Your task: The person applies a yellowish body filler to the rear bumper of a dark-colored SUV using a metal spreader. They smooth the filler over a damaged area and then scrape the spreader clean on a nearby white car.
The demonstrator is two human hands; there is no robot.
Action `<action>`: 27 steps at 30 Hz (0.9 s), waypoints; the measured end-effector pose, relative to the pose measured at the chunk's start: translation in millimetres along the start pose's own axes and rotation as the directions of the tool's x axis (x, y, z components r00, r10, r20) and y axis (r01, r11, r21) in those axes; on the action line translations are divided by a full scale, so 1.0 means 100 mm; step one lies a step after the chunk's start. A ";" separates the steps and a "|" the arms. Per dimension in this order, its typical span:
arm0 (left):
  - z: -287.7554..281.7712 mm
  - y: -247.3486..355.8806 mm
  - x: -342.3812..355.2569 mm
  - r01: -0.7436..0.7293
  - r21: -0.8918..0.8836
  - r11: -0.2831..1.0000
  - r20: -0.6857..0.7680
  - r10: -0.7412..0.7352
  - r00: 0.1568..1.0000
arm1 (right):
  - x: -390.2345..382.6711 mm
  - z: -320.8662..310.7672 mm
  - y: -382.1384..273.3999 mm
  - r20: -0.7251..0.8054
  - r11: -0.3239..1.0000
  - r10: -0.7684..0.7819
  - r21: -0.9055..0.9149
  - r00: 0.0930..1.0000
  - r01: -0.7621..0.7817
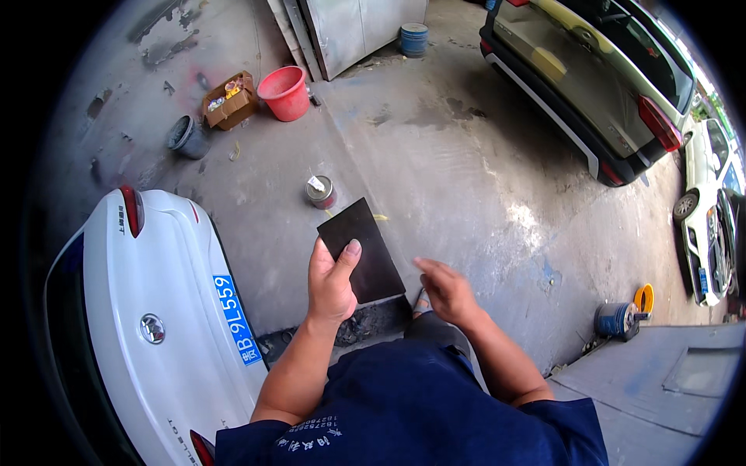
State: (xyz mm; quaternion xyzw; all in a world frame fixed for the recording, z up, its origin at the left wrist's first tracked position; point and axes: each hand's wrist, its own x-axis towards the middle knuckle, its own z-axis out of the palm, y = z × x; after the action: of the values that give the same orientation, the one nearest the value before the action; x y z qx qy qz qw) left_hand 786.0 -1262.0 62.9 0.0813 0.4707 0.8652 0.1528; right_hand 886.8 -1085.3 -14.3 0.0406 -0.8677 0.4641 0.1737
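Note:
A flat black rectangular board (373, 260) is in my left hand (332, 281). The thumb presses on its upper face, and the other fingers are hidden beneath it. The board is tilted, with its far edge towards a small round tin (319, 192) on the floor. On top of the tin lies a white object, too small to make out. My right hand (447, 291) hovers just right of the board, apart from it. Its fingers point left, partly bent and loosely apart, with nothing visible in them.
A white car (167, 264) stands close on my left, and another car (575, 85) is at the far right. A red bucket (284, 93), a cardboard box (231, 105) and a dark bucket (188, 137) stand at the far left. A blue pail (616, 319) is to the right.

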 end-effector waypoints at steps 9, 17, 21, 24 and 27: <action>0.27 -0.26 0.90 0.368 -0.176 0.913 0.101 -0.356 0.929 | 1.15 -0.53 0.45 0.614 0.394 0.055 0.711 0.787 -0.582; -0.13 -0.11 1.69 -0.036 0.135 0.990 -0.060 0.044 0.997 | 2.13 -0.62 0.74 0.355 0.680 0.429 0.478 0.830 -0.556; -0.54 -0.10 2.18 -0.104 0.574 0.812 -0.060 0.168 0.984 | 2.57 -0.22 0.52 0.295 0.930 0.366 -0.098 0.883 -0.354; -0.73 0.05 2.53 -0.107 0.696 0.710 0.074 0.078 0.994 | 3.37 -0.17 0.46 -0.135 0.921 0.366 -0.089 0.921 -0.379; -0.98 0.15 2.87 -0.077 0.592 0.802 0.073 0.042 0.996 | 3.82 -0.23 0.39 -0.085 0.907 0.413 -0.055 0.907 -0.419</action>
State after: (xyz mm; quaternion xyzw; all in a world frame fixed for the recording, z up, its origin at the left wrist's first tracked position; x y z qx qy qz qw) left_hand 485.4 -1249.2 20.8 0.1639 0.7105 0.6762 0.1053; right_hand 526.1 -1009.5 96.1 -0.1682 -0.8657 0.4600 0.1031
